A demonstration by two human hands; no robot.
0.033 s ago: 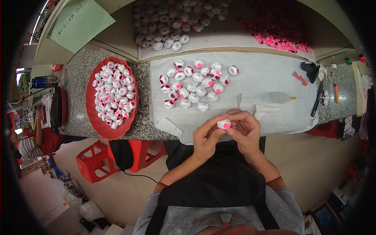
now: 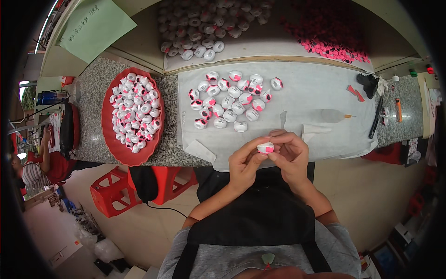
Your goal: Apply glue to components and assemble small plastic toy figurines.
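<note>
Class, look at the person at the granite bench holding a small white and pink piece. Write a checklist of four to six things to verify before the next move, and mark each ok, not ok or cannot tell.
1. Small white and pink round piece held between both hands: ok, left hand and right hand both pinch it.
2. Piece clear of the bench: ok, it is held above the edge of the white sheet.
3. Loose white and pink pieces within sight on the sheet: ok.
4. Red oval tray has spare room: not ok, it is heaped with pieces.
5. Small clear bottle with orange tip capped: cannot tell.
</note>
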